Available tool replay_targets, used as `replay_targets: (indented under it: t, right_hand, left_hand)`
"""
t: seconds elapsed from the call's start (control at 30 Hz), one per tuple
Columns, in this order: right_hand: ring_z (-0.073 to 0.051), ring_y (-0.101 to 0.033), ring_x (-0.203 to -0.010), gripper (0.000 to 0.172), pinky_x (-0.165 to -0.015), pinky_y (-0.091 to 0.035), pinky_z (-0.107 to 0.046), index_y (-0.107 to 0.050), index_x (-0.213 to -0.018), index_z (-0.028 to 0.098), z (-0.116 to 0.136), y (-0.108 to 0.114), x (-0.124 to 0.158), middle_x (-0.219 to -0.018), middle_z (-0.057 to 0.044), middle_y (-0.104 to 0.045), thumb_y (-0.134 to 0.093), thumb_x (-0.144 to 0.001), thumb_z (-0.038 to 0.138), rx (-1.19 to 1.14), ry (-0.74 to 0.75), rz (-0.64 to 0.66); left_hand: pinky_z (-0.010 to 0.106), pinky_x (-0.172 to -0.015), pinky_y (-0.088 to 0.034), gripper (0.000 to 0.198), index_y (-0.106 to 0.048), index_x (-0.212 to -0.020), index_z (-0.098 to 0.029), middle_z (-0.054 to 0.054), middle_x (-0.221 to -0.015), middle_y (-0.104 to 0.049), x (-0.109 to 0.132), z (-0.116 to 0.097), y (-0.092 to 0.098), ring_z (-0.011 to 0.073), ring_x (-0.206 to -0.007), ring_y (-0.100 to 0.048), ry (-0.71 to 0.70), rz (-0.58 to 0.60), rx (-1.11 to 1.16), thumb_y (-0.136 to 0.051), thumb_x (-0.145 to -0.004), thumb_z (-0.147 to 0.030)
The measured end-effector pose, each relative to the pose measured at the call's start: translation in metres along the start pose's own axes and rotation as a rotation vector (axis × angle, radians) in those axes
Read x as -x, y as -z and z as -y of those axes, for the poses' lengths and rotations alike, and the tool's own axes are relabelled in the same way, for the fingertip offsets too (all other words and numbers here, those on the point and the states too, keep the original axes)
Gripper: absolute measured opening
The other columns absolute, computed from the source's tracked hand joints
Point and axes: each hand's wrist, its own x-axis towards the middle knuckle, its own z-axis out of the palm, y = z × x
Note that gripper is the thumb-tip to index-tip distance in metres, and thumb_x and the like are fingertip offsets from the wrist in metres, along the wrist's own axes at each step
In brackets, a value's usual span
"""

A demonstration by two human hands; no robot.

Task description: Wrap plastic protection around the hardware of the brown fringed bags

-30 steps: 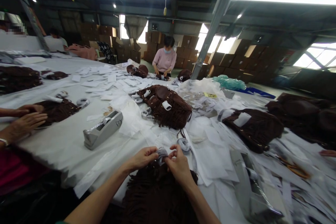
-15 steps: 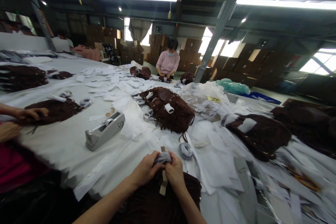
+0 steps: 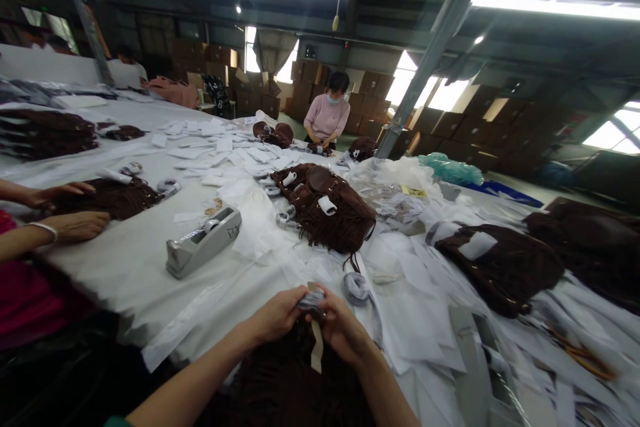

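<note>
Near the bottom middle, my left hand [image 3: 281, 312] and my right hand [image 3: 343, 321] pinch a small grey wrapped bundle [image 3: 312, 299] from its two sides. A beige strip [image 3: 317, 347] passes by the bundle and hangs down between my hands. Below them lies a dark brown fringed bag [image 3: 300, 383], partly covered by my forearms. A grey coil [image 3: 355, 287] rests on the table just right of my hands. Farther back sits another brown fringed bag [image 3: 345, 213] with white wrapping on its fittings.
A grey tape dispenser [image 3: 204, 243] stands left of centre. At the left, another person's hands [image 3: 80, 223] touch a brown bag. Someone in pink [image 3: 327, 117] works across the white-covered table. White sheets [image 3: 417, 307] and more bags [image 3: 500, 267] lie right.
My right hand has shifted slightly, its fingers less closely wrapped around the bundle. The beige strip hangs more bent. At the left, the other person's hands have moved over their bag.
</note>
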Motion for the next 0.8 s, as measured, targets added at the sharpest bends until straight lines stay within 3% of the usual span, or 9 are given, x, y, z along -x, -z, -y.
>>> replay_targets:
  t: [0.1, 0.2, 0.3, 0.4, 0.53, 0.63, 0.7, 0.8]
  right_hand:
    - [-0.01, -0.052, -0.044, 0.024, -0.039, -0.039, -0.019, -0.049, -0.088, 0.02, 0.0, -0.002, -0.006, -0.063, 0.002, -0.057, -0.051, -0.079, 0.041, 0.12, -0.044, -0.122]
    - [-0.01, -0.048, -0.039, 0.016, -0.037, -0.032, -0.019, -0.047, -0.086, 0.021, -0.003, -0.001, -0.015, -0.056, 0.006, -0.051, -0.045, -0.082, 0.037, 0.406, 0.017, -0.235]
    - [-0.013, -0.052, -0.052, 0.016, -0.05, -0.039, -0.023, -0.052, -0.079, 0.02, -0.003, 0.0, -0.02, -0.058, 0.004, -0.051, -0.04, -0.084, 0.031, 0.836, 0.241, -0.342]
    - [-0.016, -0.054, -0.072, 0.02, -0.067, -0.041, -0.028, -0.057, -0.08, 0.019, -0.005, -0.004, -0.021, -0.081, -0.003, -0.058, -0.04, -0.086, 0.029, 1.157, 0.557, -0.498]
    - [-0.019, -0.054, -0.084, 0.026, -0.082, -0.037, -0.034, -0.057, -0.085, 0.019, -0.012, -0.01, -0.026, -0.088, -0.005, -0.059, -0.035, -0.092, 0.031, 1.189, 0.81, -0.55]
    - [-0.021, -0.052, -0.091, 0.027, -0.089, -0.034, -0.039, -0.059, -0.085, 0.019, -0.016, -0.011, -0.032, -0.084, -0.004, -0.06, -0.038, -0.093, 0.034, 1.15, 0.916, -0.612]
    - [-0.022, -0.052, -0.092, 0.027, -0.088, -0.035, -0.039, -0.059, -0.084, 0.019, -0.015, -0.01, -0.037, -0.084, -0.005, -0.06, -0.039, -0.092, 0.035, 1.112, 0.926, -0.622]
    - [-0.018, -0.055, -0.081, 0.026, -0.077, -0.042, -0.032, -0.056, -0.085, 0.018, -0.012, -0.008, -0.045, -0.079, -0.003, -0.059, -0.038, -0.092, 0.036, 0.973, 0.834, -0.51]
  left_hand:
    - [0.027, -0.076, -0.04, 0.018, -0.061, -0.098, -0.021, 0.006, -0.092, -0.064, -0.001, 0.0, -0.001, 0.0218, -0.082, -0.056, -0.031, 0.064, -0.007, -0.052, -0.083, -0.021]
    - [0.028, -0.081, -0.04, 0.025, -0.059, -0.104, -0.022, 0.007, -0.1, -0.064, -0.003, 0.001, -0.002, 0.0229, -0.09, -0.056, -0.042, 0.109, -0.003, -0.049, -0.082, -0.017]
    - [0.027, -0.079, -0.04, 0.025, -0.057, -0.101, -0.02, 0.006, -0.095, -0.062, -0.004, 0.004, -0.002, 0.0206, -0.086, -0.055, -0.017, 0.094, -0.028, -0.042, -0.082, -0.012]
    - [0.026, -0.073, -0.04, 0.018, -0.052, -0.094, -0.018, 0.003, -0.085, -0.059, -0.004, 0.006, -0.002, 0.0168, -0.076, -0.052, 0.018, 0.041, -0.01, -0.04, -0.082, -0.012]
    - [0.023, -0.064, -0.04, 0.013, -0.048, -0.093, -0.018, -0.001, -0.075, -0.054, -0.006, 0.007, 0.0, 0.0126, -0.067, -0.049, 0.099, -0.066, 0.172, -0.043, -0.081, -0.015]
    - [0.019, -0.05, -0.035, 0.026, -0.039, -0.102, -0.021, -0.005, -0.072, -0.052, -0.007, 0.008, 0.003, 0.0085, -0.052, -0.046, 0.217, -0.058, 0.441, -0.049, -0.078, -0.019]
    - [0.018, -0.044, -0.032, 0.036, -0.034, -0.106, -0.023, -0.006, -0.075, -0.053, -0.009, 0.009, 0.004, 0.0067, -0.046, -0.045, 0.284, -0.03, 0.579, -0.053, -0.075, -0.021]
    - [0.016, -0.042, -0.029, 0.028, -0.044, -0.097, -0.019, -0.005, -0.07, -0.052, -0.01, 0.013, 0.006, 0.0054, -0.045, -0.044, 0.351, 0.032, 0.608, -0.056, -0.072, -0.021]
